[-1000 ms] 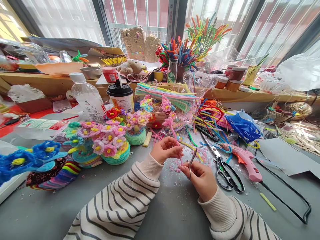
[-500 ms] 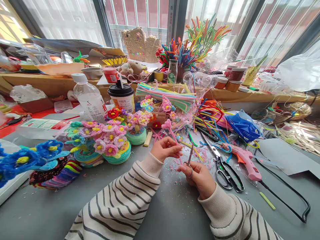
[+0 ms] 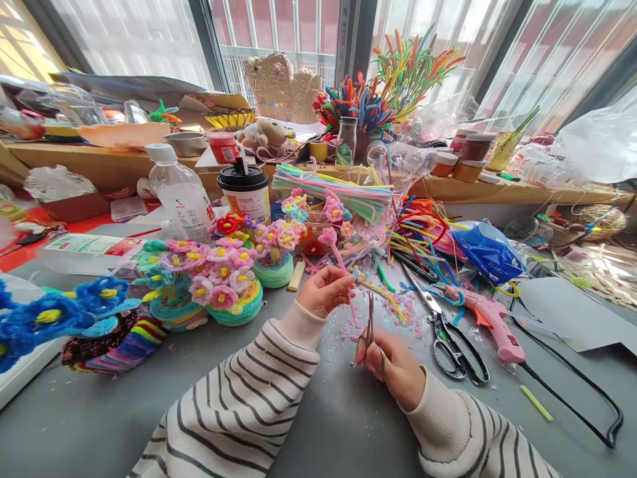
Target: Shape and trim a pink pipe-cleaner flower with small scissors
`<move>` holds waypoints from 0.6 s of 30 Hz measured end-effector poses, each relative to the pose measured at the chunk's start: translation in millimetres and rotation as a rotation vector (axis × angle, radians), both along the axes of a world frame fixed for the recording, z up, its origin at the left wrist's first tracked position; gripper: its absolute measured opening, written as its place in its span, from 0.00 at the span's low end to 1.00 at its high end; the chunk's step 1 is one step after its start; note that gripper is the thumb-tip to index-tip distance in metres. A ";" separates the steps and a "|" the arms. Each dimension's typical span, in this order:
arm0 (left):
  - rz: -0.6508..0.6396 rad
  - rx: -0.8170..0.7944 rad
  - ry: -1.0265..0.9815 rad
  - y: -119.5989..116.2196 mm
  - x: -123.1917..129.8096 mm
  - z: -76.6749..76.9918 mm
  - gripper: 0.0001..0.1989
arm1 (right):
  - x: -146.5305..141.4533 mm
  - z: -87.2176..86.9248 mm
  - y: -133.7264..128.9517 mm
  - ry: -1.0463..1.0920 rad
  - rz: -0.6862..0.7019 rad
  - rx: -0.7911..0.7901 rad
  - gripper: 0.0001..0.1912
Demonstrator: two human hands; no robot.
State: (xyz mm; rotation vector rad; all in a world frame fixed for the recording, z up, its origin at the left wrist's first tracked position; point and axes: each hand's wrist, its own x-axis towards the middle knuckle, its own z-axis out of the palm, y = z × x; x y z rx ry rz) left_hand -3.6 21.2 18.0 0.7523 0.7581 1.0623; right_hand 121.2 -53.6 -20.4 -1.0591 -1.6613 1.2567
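My left hand (image 3: 326, 292) pinches a pink pipe cleaner (image 3: 339, 257), whose upper end carries a fluffy pink flower shape and whose lower end hangs below my fingers. In my right hand (image 3: 391, 364) is a small pair of scissors (image 3: 371, 318), its blades pointing up and its handle loops around my fingers. The blades look nearly closed and stand just right of the pipe cleaner, apart from it. Pink fluff and glitter (image 3: 343, 330) lie scattered on the grey table (image 3: 343, 425) beneath both hands.
Large black-handled scissors (image 3: 442, 338) and a pink glue gun (image 3: 490, 322) with its cord lie to the right. Pipe-cleaner flower pots (image 3: 233, 305) stand at left. Behind are a pastel pipe-cleaner bundle (image 3: 338, 192), a lidded cup (image 3: 243, 192) and a plastic bottle (image 3: 182, 199).
The small scissors have turned more upright and shifted slightly left, with my right hand a little lower. My left hand still pinches the pink pipe cleaner, now tilted differently.
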 end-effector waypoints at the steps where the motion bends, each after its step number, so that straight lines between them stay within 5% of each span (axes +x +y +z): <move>1: 0.002 -0.009 -0.009 -0.1 0.1 0.5 0.16 | -0.4 1.6 -0.6 -0.029 0.013 0.016 0.27; 18: 0.041 0.007 -0.015 0.3 0.0 -0.9 0.16 | -1.8 6.8 -3.3 -0.188 0.070 0.023 0.23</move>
